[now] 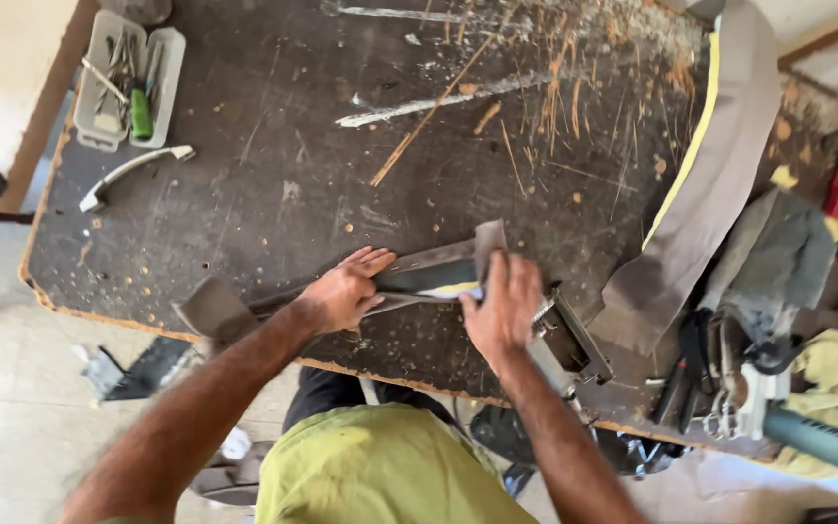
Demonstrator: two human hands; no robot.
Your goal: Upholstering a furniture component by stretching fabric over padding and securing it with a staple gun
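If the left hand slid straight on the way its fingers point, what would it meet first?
The left hand points right along the grey strip, so it would probably meet the right hand pressing on that strip, though depth is hard to judge.
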